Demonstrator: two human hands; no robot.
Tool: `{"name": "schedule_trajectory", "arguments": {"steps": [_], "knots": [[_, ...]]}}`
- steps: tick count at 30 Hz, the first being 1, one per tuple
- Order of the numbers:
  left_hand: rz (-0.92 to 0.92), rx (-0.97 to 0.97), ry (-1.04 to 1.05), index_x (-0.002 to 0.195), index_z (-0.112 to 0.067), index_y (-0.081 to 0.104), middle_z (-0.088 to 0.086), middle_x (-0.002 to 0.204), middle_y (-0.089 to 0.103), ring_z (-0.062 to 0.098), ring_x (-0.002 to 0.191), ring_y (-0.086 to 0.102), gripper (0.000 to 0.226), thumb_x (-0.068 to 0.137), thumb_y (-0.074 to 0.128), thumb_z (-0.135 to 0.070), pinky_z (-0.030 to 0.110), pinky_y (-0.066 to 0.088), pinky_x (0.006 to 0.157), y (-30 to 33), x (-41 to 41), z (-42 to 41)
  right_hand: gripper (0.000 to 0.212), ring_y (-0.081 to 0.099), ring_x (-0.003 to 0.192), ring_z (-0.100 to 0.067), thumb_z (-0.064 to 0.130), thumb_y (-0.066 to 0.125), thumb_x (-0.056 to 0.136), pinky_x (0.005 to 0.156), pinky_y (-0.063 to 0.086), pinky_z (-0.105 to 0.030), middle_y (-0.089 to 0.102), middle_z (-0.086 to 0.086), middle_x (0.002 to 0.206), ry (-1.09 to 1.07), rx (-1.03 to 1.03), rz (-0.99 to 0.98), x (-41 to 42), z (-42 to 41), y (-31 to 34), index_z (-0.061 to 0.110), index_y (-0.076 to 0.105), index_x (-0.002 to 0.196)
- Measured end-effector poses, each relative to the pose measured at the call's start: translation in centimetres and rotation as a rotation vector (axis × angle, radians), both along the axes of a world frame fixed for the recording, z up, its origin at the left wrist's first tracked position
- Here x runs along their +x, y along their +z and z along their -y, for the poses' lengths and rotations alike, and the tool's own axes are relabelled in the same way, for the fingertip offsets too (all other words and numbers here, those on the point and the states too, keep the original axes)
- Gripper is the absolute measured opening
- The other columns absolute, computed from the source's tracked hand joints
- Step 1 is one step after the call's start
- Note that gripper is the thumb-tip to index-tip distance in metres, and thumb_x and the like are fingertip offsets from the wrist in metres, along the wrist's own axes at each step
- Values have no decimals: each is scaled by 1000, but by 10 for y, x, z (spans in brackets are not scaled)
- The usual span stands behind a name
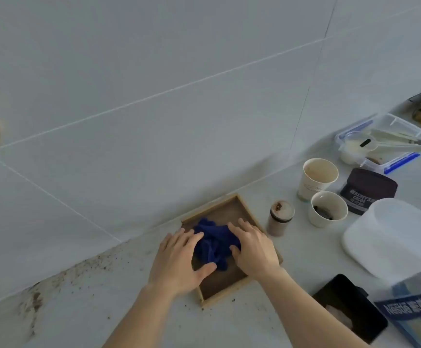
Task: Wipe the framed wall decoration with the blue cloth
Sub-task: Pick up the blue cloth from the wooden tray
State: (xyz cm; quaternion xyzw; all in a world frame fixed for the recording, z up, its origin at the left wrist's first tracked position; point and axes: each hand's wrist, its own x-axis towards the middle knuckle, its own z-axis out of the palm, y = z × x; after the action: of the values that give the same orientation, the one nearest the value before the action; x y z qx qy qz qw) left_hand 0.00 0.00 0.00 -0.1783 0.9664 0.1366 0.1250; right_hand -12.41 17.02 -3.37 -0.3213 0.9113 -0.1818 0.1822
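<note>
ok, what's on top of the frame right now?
The bunched blue cloth lies on the frame, with the left hand and right hand pressing on either side. The panel beneath them is hidden.

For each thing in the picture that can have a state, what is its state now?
Frame: lying flat on the counter, cloth on it.
Blue cloth: bunched up, between both hands.
Left hand: flat, on the frame and cloth.
Right hand: flat, on the cloth.
Tall paper cup: upright, open.
Short cup: upright, dark residue inside.
Small jar: upright, lidded.
Cocoa tub: closed.
Clear box: open, tools inside.
</note>
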Motion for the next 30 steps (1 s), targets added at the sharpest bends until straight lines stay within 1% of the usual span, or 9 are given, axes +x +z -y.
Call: {"name": "schedule_trajectory", "arguments": {"steps": [2,5,8,10,13,17,23,27,30], "knots": [[5,-12,10,163,-37,21,-9,172,27,17,162,16,88,91,51,-76,40,8,132,-10,-2,-2,63,41,151,-29,28,60,102,114,48,-43,39,-2,167,-11,-11,-9,-1,0,-4,31,35,160],[-14,-48,33,161,-36,27,-10,162,45,18,153,36,84,91,59,-69,38,26,127,-23,-5,-7,52,56,131,-23,24,59,103,100,54,-36,58,0,149,-16,-23,-48,1,-2,-14,28,45,153],[-49,-88,44,154,-37,37,-13,138,64,16,133,55,73,92,64,-64,34,40,115,-29,-10,-13,41,58,121,-20,22,58,104,95,54,-33,66,2,134,-39,-42,-76,3,-5,-19,26,56,145],[-57,-90,64,147,-38,47,-14,124,71,14,122,62,62,92,67,-58,32,45,107,-31,-12,-17,35,59,117,-19,22,58,104,93,53,-32,69,3,128,-45,-48,-101,3,-6,-20,26,63,138],[-62,-64,130,137,-37,57,-13,118,74,13,114,66,48,93,70,-51,30,51,99,-36,-15,-25,31,60,114,-18,25,58,104,91,52,-31,71,4,124,-55,-71,-117,5,-6,-20,25,67,134],[-89,-72,210,127,-33,64,-11,115,74,13,108,66,32,98,65,-46,28,54,90,-36,-19,-34,28,60,111,-16,28,59,104,88,50,-28,72,5,122,-71,-108,-114,8,-7,-18,27,68,130],[-187,-100,214,122,-34,65,-12,109,75,13,102,68,25,100,63,-43,27,54,83,-8,-20,-24,27,59,110,-17,31,60,103,83,44,-25,72,6,119,-45,-131,-130,3,-8,2,28,68,129],[-230,-130,229,123,-36,68,-11,109,78,16,102,71,25,101,60,-44,26,52,76,26,-18,-9,24,61,109,-19,30,61,103,86,52,-31,73,5,115,-28,-160,-150,-1,-4,30,27,71,124],[-272,-151,238,119,-35,72,-10,103,79,17,96,72,23,101,61,-43,25,47,69,52,-16,-1,21,62,108,-20,29,61,102,87,53,-35,74,5,113,-15,-194,-169,-2,0,52,25,73,119]]}}
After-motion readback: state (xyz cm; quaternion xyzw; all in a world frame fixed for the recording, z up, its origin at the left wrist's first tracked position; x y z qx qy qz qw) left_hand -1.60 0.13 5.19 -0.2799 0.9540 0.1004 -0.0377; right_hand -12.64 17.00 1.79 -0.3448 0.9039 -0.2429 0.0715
